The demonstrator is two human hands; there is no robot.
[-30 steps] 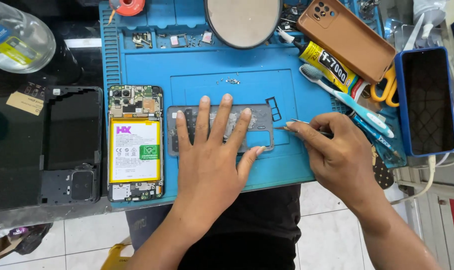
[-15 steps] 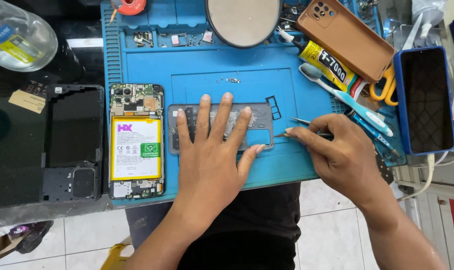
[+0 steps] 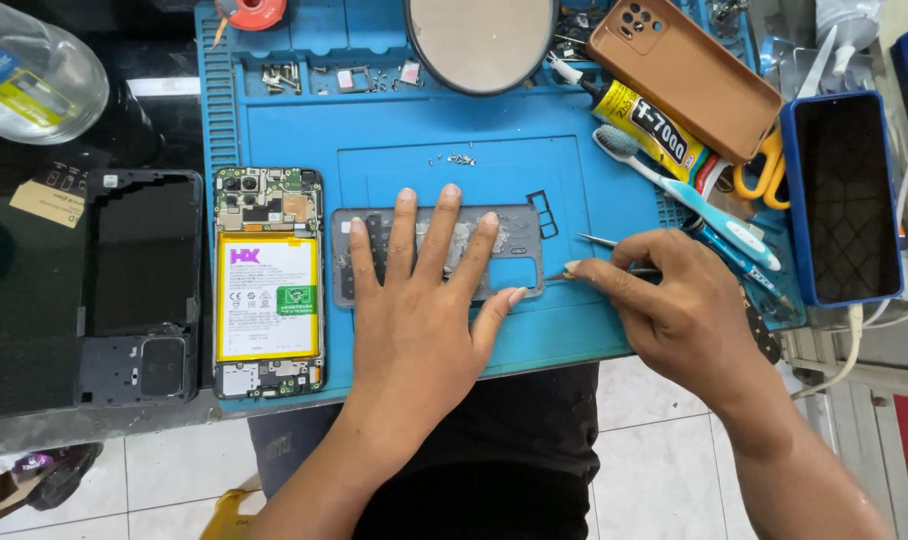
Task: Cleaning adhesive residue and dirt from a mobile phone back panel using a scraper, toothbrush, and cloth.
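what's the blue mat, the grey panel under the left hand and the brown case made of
Blue mat: likely silicone or rubber, matte, with moulded trays and ridges. Grey panel: looks like thin plastic, dull, with pale residue on it, pressed flat by the left hand. Brown case: probably soft rubbery plastic, smooth satin, with rounded corners and camera cut-outs.

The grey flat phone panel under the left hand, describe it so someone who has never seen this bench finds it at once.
Start at the blue work mat covering the bench. Near its front edge, right of the opened phone with the white battery, lies the grey flat phone panel, pressed down by the left hand. Unlike its neighbours, it is thin, bare grey, with cut-out slots.
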